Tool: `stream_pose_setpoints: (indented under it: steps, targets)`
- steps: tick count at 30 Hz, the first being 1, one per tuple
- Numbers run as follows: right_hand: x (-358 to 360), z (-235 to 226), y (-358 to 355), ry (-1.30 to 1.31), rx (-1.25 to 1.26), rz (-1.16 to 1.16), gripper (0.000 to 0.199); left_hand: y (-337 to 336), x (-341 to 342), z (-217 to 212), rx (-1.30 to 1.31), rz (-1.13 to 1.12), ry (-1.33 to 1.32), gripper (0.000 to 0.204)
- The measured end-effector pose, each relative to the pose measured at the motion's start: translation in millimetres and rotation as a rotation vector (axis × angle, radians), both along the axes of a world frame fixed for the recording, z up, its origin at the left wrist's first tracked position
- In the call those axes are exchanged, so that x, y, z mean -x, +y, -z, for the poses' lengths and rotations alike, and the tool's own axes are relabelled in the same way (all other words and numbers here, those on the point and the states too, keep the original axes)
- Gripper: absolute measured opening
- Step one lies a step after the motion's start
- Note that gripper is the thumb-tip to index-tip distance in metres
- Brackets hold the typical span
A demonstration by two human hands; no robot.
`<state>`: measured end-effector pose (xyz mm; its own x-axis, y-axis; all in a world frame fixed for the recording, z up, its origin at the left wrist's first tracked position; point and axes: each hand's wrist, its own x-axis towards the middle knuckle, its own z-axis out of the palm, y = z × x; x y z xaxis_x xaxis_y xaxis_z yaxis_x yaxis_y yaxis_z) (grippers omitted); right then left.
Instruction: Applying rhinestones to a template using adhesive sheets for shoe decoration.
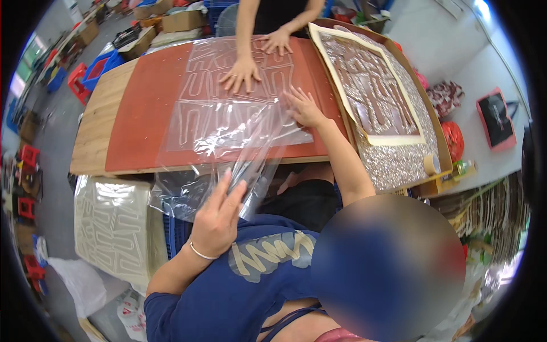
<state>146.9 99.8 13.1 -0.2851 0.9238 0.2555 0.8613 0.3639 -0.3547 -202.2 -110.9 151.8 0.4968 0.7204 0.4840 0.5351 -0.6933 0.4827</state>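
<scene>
A clear plastic film (228, 122) with pale zigzag shapes on it lies over a red-brown mat (142, 114) on a wooden table (97, 122). My left hand (219, 216) holds the film's crumpled near end, which hangs off the table's front edge. My right hand (303, 108) presses flat, fingers spread, on the film's right side. Across the table another person's two hands (242, 74) (276, 41) press flat on the film's far part.
A glittery silver sheet (399, 159) with a cream cut-out frame (393, 138) fills the table's right side, with a tape roll (431, 163) at its near corner. A stack of white zigzag-patterned sheets (111, 222) sits lower left. Boxes and red stools stand around.
</scene>
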Motion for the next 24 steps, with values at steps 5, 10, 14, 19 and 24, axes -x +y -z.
stream_pose_setpoints:
  steps: [5, 10, 14, 19, 24]
  targets:
    - [20, 26, -22, -0.369, -0.209, 0.043, 0.04, 3, 26, 27, -0.098, -0.284, -0.033, 0.023]
    - [60, 35, -59, -0.302, -0.227, 0.155, 0.04, -7, 47, 21, -0.117, -0.339, -0.178, 0.017]
    - [88, 29, -101, -0.193, -0.172, 0.18, 0.041, -14, 99, 19, -0.253, -0.38, -0.104, 0.016]
    - [131, -14, -191, -0.229, -0.245, 0.191, 0.041, -53, 169, 12, -0.66, -0.425, 0.044, 0.023]
    - [128, -33, -186, 0.108, -0.114, 0.082, 0.039, -73, 183, 2, -0.687, -0.378, 0.074, 0.033]
